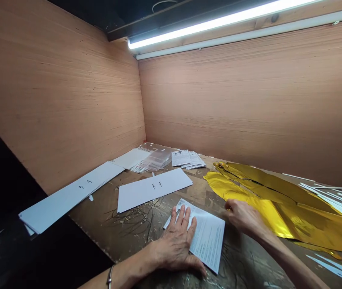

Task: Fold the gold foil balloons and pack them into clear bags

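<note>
My left hand lies flat with its fingers spread over a white printed leaflet, which has small text and a barcode at its top left corner. A metal bracelet circles the left wrist. To the right of the leaflet, my right hand is closed with its fingers curled, against the near left edge of flat gold foil balloons. Its fingertips are hidden, so what they grip, if anything, does not show. The foil pieces overlap, shiny and creased, and stretch to the right.
Long white cards with dark marks lie beyond my left hand; more cards overhang the left table edge. Clear plastic bags and printed leaflets lie behind. White sticks are at right. Wooden panels enclose the table.
</note>
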`<state>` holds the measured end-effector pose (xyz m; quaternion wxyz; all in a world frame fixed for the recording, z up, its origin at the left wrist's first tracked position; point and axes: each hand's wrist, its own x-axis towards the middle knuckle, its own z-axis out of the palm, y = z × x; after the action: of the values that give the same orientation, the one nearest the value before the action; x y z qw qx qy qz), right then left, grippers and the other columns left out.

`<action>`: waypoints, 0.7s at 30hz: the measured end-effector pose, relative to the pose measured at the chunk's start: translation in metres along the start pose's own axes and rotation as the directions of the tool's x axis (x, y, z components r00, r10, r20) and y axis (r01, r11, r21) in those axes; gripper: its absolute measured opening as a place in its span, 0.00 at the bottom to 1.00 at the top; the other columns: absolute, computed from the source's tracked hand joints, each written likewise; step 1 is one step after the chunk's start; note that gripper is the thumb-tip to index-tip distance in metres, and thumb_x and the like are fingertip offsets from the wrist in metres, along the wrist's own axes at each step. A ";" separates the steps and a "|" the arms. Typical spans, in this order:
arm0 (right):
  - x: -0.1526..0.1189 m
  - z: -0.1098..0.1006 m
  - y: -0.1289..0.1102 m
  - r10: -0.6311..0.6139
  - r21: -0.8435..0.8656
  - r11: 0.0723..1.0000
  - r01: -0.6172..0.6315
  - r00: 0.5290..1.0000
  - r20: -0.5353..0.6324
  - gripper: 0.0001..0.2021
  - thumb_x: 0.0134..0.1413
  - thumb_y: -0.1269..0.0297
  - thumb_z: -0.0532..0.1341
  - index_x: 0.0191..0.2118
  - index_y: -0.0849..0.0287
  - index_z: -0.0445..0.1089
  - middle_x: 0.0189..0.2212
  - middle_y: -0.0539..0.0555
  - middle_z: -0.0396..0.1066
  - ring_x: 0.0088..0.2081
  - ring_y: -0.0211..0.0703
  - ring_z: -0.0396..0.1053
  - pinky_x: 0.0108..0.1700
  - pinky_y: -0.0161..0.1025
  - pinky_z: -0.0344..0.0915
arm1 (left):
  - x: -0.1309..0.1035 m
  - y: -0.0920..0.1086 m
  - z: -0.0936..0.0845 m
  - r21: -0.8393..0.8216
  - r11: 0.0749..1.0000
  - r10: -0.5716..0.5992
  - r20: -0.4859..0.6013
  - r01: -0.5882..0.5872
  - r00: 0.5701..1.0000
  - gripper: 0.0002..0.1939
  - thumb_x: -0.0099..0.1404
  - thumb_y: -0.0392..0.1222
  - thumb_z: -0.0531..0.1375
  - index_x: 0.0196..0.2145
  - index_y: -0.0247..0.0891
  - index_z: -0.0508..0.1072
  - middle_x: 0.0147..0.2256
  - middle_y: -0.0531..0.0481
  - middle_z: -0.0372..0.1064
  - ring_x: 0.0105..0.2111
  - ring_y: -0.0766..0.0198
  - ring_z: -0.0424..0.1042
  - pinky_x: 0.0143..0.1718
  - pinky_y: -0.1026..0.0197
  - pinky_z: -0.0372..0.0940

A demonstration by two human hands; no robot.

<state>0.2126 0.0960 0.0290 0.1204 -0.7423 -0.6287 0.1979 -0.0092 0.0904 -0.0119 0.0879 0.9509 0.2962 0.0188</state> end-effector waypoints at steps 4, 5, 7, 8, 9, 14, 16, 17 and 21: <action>-0.008 0.004 -0.012 -0.290 -0.028 0.957 0.288 0.952 -0.098 0.10 0.52 0.61 0.49 0.33 0.57 0.64 0.35 0.54 0.63 0.34 0.41 0.63 0.34 0.34 0.54 | -0.001 0.000 0.002 -0.010 1.000 0.000 0.005 0.000 1.000 0.55 0.45 0.73 0.42 0.58 0.25 0.41 0.58 0.26 0.28 0.57 0.39 0.26 0.52 0.36 0.29; -0.009 0.012 -0.015 -0.365 -0.018 0.931 0.365 0.929 -0.054 0.08 0.51 0.61 0.50 0.32 0.57 0.64 0.34 0.53 0.62 0.33 0.39 0.63 0.33 0.33 0.55 | 0.000 -0.001 0.003 -0.030 1.000 0.002 -0.009 -0.002 1.000 0.54 0.46 0.73 0.43 0.58 0.26 0.42 0.58 0.27 0.29 0.57 0.39 0.27 0.52 0.36 0.29; -0.008 0.030 -0.018 -0.410 -0.003 0.912 0.410 0.912 0.029 0.06 0.48 0.62 0.54 0.32 0.57 0.62 0.33 0.51 0.61 0.32 0.37 0.62 0.33 0.33 0.55 | 0.002 -0.003 0.003 -0.125 0.992 -0.025 -0.074 0.015 0.997 0.49 0.47 0.70 0.48 0.56 0.28 0.50 0.58 0.29 0.36 0.57 0.40 0.32 0.53 0.38 0.32; -0.008 0.038 -0.018 -0.398 -0.006 0.917 0.398 0.916 0.042 0.06 0.46 0.62 0.55 0.32 0.57 0.61 0.32 0.51 0.61 0.31 0.37 0.62 0.33 0.33 0.55 | 0.003 -0.005 0.001 -0.203 0.978 -0.085 -0.140 0.056 0.986 0.44 0.49 0.67 0.51 0.54 0.29 0.55 0.57 0.30 0.41 0.58 0.42 0.36 0.54 0.40 0.36; -0.008 0.044 -0.017 -0.383 -0.006 0.923 0.384 0.923 0.040 0.06 0.46 0.63 0.56 0.31 0.57 0.61 0.32 0.50 0.61 0.31 0.38 0.62 0.33 0.33 0.55 | 0.006 -0.008 -0.001 -0.301 0.946 -0.189 -0.224 0.117 0.956 0.38 0.51 0.62 0.53 0.51 0.31 0.59 0.56 0.32 0.46 0.57 0.45 0.42 0.54 0.43 0.40; -0.009 0.052 -0.011 -0.350 0.087 0.934 0.346 0.936 0.042 0.04 0.47 0.62 0.53 0.30 0.56 0.58 0.33 0.51 0.62 0.33 0.39 0.63 0.35 0.35 0.56 | 0.026 -0.028 -0.017 -0.896 0.274 -0.830 -0.037 0.349 0.557 0.12 0.48 0.38 0.59 0.33 0.34 0.67 0.30 0.48 0.68 0.34 0.57 0.68 0.35 0.57 0.62; -0.006 0.053 -0.006 -0.343 0.138 0.933 0.334 0.938 0.047 0.08 0.47 0.61 0.53 0.35 0.55 0.59 0.36 0.52 0.63 0.37 0.41 0.63 0.38 0.35 0.57 | 0.033 -0.034 -0.021 -0.937 0.063 -0.818 0.149 0.344 0.556 0.11 0.40 0.33 0.61 0.25 0.34 0.66 0.19 0.53 0.64 0.23 0.59 0.67 0.25 0.59 0.61; -0.003 0.054 -0.003 -0.331 0.156 0.934 0.321 0.943 0.041 0.11 0.46 0.61 0.53 0.38 0.55 0.59 0.38 0.53 0.63 0.39 0.42 0.63 0.40 0.36 0.57 | 0.035 -0.035 -0.023 -0.943 0.028 -0.795 0.180 0.330 0.579 0.10 0.37 0.31 0.61 0.22 0.34 0.65 0.16 0.54 0.62 0.20 0.61 0.66 0.21 0.61 0.60; 0.012 0.046 0.006 -0.244 0.188 0.953 0.238 0.970 0.009 0.23 0.36 0.56 0.59 0.43 0.55 0.63 0.42 0.55 0.63 0.44 0.49 0.62 0.41 0.38 0.59 | 0.038 -0.035 -0.027 -0.977 -0.016 -0.711 0.163 0.215 0.684 0.10 0.33 0.32 0.62 0.18 0.34 0.65 0.16 0.55 0.64 0.17 0.66 0.63 0.18 0.65 0.57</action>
<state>0.1994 0.1036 -0.0161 0.2020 -0.6424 -0.6953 0.2513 0.0001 0.1437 0.0076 0.6005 0.4790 0.5321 0.3562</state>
